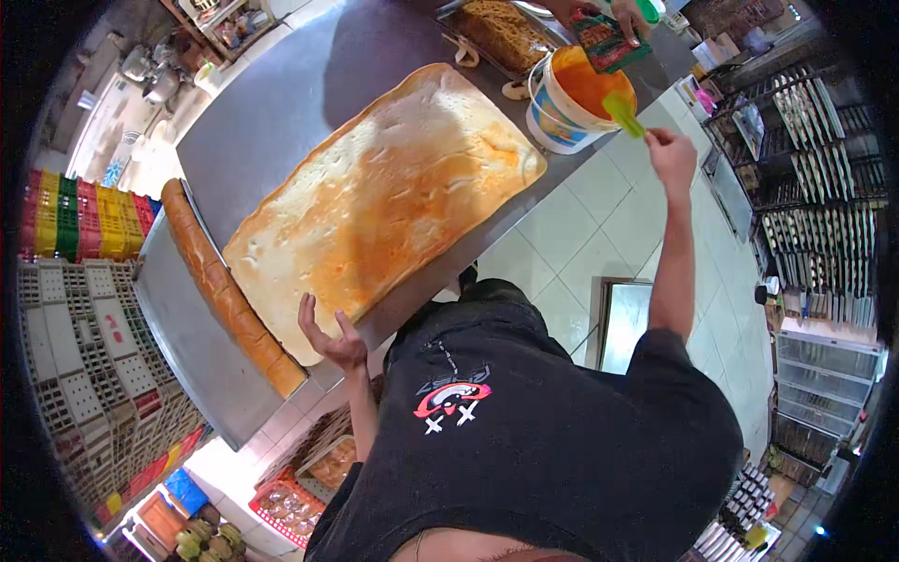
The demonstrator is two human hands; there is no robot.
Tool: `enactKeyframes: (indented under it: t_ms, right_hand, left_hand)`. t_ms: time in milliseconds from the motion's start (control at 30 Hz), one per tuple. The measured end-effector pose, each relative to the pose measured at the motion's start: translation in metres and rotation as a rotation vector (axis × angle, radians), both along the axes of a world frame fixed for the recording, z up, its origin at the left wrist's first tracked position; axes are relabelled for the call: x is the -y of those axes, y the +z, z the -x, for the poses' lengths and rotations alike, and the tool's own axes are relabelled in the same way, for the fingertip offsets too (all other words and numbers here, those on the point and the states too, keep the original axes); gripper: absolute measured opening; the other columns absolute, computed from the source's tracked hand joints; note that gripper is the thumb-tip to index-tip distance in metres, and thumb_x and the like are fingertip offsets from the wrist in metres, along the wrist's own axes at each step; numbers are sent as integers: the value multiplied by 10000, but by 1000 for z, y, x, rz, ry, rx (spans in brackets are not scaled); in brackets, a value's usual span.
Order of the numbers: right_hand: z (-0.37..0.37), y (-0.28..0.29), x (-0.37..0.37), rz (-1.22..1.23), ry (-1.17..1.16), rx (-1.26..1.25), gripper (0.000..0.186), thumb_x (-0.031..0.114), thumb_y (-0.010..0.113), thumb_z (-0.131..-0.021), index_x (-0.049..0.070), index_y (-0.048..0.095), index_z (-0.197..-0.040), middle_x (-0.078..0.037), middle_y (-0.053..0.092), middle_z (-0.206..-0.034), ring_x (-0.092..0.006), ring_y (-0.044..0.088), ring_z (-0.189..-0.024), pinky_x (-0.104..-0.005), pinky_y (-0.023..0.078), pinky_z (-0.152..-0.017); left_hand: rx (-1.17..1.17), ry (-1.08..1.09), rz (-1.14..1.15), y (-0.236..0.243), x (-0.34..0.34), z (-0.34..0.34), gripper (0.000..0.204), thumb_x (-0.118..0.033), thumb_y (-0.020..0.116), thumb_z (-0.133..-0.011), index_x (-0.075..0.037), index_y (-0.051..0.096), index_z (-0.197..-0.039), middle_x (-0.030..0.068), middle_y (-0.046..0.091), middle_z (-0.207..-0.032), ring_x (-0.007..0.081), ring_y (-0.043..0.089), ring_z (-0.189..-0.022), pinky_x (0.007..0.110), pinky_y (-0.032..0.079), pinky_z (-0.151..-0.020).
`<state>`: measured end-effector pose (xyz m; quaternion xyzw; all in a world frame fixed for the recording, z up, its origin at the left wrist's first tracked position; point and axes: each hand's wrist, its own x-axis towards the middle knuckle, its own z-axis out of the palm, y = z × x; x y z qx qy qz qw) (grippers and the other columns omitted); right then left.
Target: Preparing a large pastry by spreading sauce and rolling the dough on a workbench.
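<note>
A large flat sheet of sponge cake (375,178) lies on the metal table, smeared with orange spread over its middle and near side. My left hand (334,339) is at its near left edge, fingers apart, holding nothing; whether it touches the cake I cannot tell. In my right hand (671,157) is the handle of a lime-green spatula (622,114). Its blade is at the near rim of a white bucket (560,129) with orange spread (582,82) inside. Beside the sheet on the left lies a long brown rolled cake (220,286).
Across the bucket, another person's hands (626,17) hold a green and red package (609,42) above it. A tray of brown shreds (496,36) stands behind the bucket. Stacked crates (84,220) are at the left, racks of trays (815,178) at the right. The metal table (253,140) ends close before me.
</note>
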<state>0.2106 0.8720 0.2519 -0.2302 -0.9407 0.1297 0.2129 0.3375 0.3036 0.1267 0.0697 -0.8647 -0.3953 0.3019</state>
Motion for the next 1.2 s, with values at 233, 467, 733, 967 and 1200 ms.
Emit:
enactKeyframes:
  t_ms: [233, 467, 733, 967, 1200]
  right_hand:
    - [93, -3, -66, 359, 14, 194, 238, 232, 684, -789, 39, 755, -908, -31, 632, -646, -121, 545, -538, -269, 379, -461]
    - [102, -17, -78, 720, 88, 101, 223, 241, 699, -785, 74, 751, -922, -12, 612, -685, -100, 521, -549, -234, 314, -444]
    - [89, -27, -75, 743, -66, 44, 238, 239, 703, -785, 81, 747, -958, -12, 635, -736, -98, 517, -559, -223, 313, -459]
    - [37, -20, -49, 836, -89, 12, 236, 216, 698, -805, 86, 741, -997, -8, 651, -776, -88, 525, -585, -213, 320, -464]
    - [21, -21, -8, 942, -96, 23, 247, 194, 700, -826, 103, 729, -1054, -3, 664, -822, -75, 528, -601, -187, 311, -465]
  left_hand:
    - [-26, 45, -9, 1, -14, 7, 505, 3, 577, -800, 5, 501, -1299, 168, 547, -1297, 309, 518, -1211, 380, 366, -1080]
    - [-5, 99, -43, -7, -20, -2, 499, -5, 578, -807, 6, 500, -1300, 171, 549, -1291, 305, 518, -1208, 379, 365, -1079]
    - [-2, 74, -40, -3, -18, 0, 512, -3, 583, -796, 9, 501, -1301, 170, 547, -1295, 300, 516, -1202, 378, 365, -1077]
    - [-1, 80, -21, -7, -4, -9, 522, 1, 583, -786, 11, 501, -1302, 168, 548, -1294, 301, 516, -1201, 374, 365, -1075]
    - [31, 27, -55, -10, -4, -11, 488, -4, 576, -784, -3, 521, -1269, 175, 546, -1293, 326, 524, -1194, 391, 384, -1057]
